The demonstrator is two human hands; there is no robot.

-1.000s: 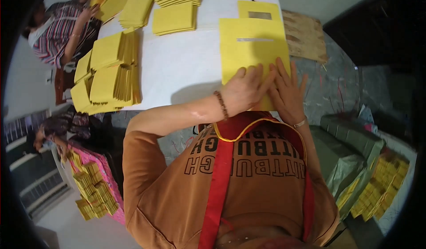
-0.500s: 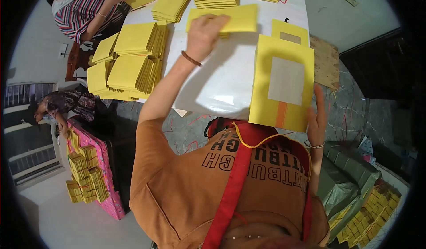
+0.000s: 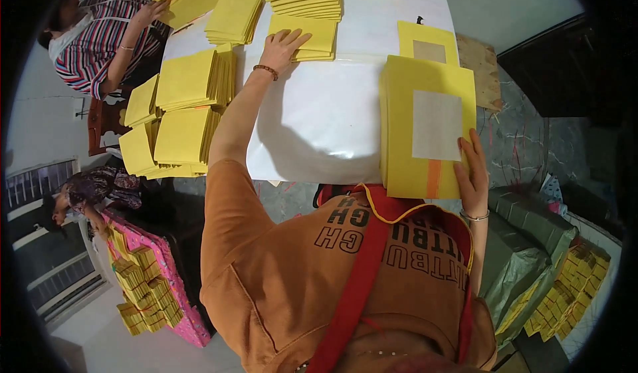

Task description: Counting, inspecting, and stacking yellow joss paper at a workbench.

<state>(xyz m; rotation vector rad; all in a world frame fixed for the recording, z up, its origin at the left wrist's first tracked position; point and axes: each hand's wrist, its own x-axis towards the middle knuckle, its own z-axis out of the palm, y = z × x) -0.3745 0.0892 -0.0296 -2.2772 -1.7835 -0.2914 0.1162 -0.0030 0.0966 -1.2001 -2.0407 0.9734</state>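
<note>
Left hand (image 3: pixel 280 50): fingers spread atop folded yellow paper bundle (image 3: pixel 321 35) on white counter (image 3: pixel 319 114). Right hand (image 3: pixel 473 175): fingers apart, touching right edge of grey-patched yellow sheet stack (image 3: pixel 430 127).

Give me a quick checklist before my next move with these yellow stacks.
1. Left hand on the folded yellow stack: ok, resting on top.
2. Right hand at the flat yellow stack: ok, at its right edge.
3. Its pale rectangle facing up: ok.
4. Folded piles left of your left hand squared up: not ok, edges fanned.
5. Striped-shirted co-worker's hands away from yours: ok, at the far left.
6. Sheet count in the flat yellow stack: cannot tell.
</note>
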